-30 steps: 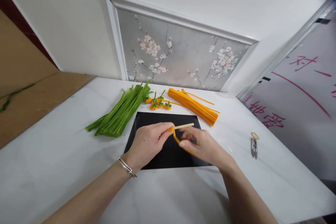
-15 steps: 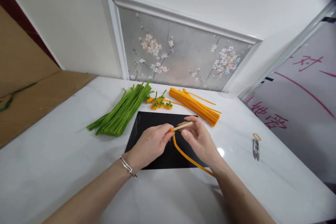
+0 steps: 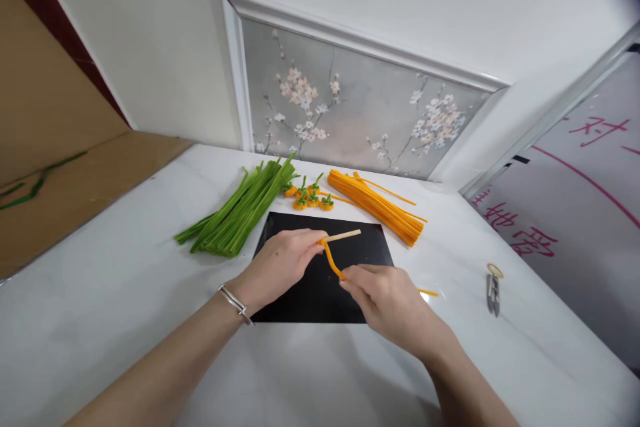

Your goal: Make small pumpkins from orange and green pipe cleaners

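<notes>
Over the black mat (image 3: 320, 300), my left hand (image 3: 287, 260) pinches a thin pale wooden stick (image 3: 346, 235) together with one end of an orange pipe cleaner (image 3: 333, 261). The stick points to the right, and the pipe cleaner seems to bend around it at my fingertips, where the detail is partly hidden. My right hand (image 3: 387, 293) is closed on the same pipe cleaner a short way down, and its loose end shows beyond the hand at the right. Behind the mat sit several small orange pieces with green tops (image 3: 313, 199).
A bundle of green pipe cleaners (image 3: 240, 213) lies at the left, and an orange bundle (image 3: 375, 207) at the back right. Small metal thread snips (image 3: 493, 293) rest on the white table (image 3: 500, 360) at the right. Brown cardboard (image 3: 100, 173) borders the left side.
My right hand has come down from beside the stick and closed on the orange pipe cleaner, drawing it off to the lower right. My left hand keeps its pinch; the view has shifted slightly.
</notes>
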The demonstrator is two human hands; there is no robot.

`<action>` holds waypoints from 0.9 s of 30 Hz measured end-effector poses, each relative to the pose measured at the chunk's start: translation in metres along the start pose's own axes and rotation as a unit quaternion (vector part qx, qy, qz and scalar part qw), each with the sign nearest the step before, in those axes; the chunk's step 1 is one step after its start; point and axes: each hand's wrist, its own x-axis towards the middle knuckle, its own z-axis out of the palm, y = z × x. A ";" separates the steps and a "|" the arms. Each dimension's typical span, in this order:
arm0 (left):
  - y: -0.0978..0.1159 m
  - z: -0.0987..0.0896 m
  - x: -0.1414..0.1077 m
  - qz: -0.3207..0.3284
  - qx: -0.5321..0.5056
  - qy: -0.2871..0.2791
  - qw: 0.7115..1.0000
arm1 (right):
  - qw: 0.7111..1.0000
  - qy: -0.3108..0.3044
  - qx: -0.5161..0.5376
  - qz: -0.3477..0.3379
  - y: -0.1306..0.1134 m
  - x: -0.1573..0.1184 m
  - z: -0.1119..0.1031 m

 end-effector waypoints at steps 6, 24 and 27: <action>0.001 0.002 0.000 -0.008 0.047 -0.008 0.999 | 0.994 0.071 -0.055 -0.066 0.003 0.003 -0.003; 0.011 0.007 -0.002 0.043 0.134 -0.036 0.989 | 0.982 0.161 0.087 0.047 0.030 0.031 -0.006; 0.013 0.008 -0.002 0.064 0.121 -0.032 0.990 | 0.982 0.108 0.145 0.059 0.040 0.031 -0.007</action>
